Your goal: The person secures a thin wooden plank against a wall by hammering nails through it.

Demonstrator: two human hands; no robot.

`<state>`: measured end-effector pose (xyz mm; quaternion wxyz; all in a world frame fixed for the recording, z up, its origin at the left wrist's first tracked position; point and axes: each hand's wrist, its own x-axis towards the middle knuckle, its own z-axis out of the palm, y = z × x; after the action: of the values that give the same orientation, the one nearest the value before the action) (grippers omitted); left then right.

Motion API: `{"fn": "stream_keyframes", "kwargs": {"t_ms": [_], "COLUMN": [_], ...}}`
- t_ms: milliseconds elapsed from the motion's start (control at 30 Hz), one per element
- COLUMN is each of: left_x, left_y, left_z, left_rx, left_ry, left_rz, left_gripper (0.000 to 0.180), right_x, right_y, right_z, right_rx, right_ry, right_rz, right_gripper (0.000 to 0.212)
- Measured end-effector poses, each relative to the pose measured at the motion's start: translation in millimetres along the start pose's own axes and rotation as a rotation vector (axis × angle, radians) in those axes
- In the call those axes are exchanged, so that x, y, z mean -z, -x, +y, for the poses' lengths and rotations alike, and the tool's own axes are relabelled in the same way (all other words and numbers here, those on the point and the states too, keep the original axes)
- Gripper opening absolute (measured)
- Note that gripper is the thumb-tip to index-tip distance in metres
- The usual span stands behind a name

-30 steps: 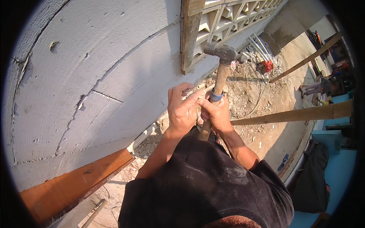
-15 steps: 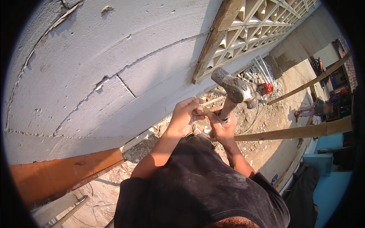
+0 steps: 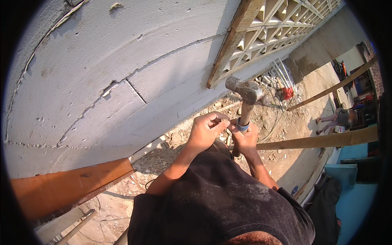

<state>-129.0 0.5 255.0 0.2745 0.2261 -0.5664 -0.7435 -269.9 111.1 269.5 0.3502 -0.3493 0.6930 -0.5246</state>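
Observation:
My right hand [image 3: 246, 138] is closed round the wooden handle of a hammer [image 3: 246, 112], which stands head-up with its worn metal head above the fist. A blue band circles the handle at the top of my grip. Beside it, my left hand [image 3: 207, 132] is pinched, thumb against fingers, on something small and dark that I cannot make out. Its fingertips nearly meet the thumb and forefinger of my right hand.
A pale block wall [image 3: 134, 77] fills the left, with a wood-framed vent panel [image 3: 265, 36] in it. An orange-brown board [image 3: 73, 185] sits lower left. Rubble [image 3: 179, 136] covers the ground. Bamboo poles [image 3: 322, 141] slant in from the right; a person [image 3: 345, 117] stands beyond.
The hammer head has turned and dropped slightly away from the view. My left hand has shifted right, closer to my right. The pale strip at my fingers no longer shows there.

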Motion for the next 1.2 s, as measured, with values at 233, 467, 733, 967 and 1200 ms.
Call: {"fn": "stream_keyframes", "kwargs": {"t_ms": [233, 467, 733, 967, 1200], "left_x": [-16.3, -40.2, -38.3, -42.0, -55.2], "left_y": [-13.5, -53.1, -71.4, -87.9, -109.9], "left_z": [-20.7, -31.1, -20.1, -19.6, -12.3], "left_rx": [-0.034, 0.006, 0.110, -0.005, -0.127], "left_ry": [-0.109, -0.143, 0.107, -0.133, -0.256], "left_rz": [-0.035, 0.178, 0.378, 0.422, 0.432], "left_gripper": [0.103, 0.037, 0.049, 0.061, 0.063], "right_x": [18.4, 17.8, 33.0, 36.0, 34.8], "right_y": [-15.5, -49.1, -103.8, -162.0, -197.7], "right_z": [5.4, 22.1, 21.8, 29.9, 27.5], "right_rx": [0.414, 0.417, 0.296, 0.240, 0.088], "right_ry": [0.431, 0.461, 0.013, -0.328, -0.439], "right_rz": [0.106, -0.133, -0.423, -0.703, -0.841], "right_gripper": [0.016, 0.026, 0.045, 0.019, 0.022]}}
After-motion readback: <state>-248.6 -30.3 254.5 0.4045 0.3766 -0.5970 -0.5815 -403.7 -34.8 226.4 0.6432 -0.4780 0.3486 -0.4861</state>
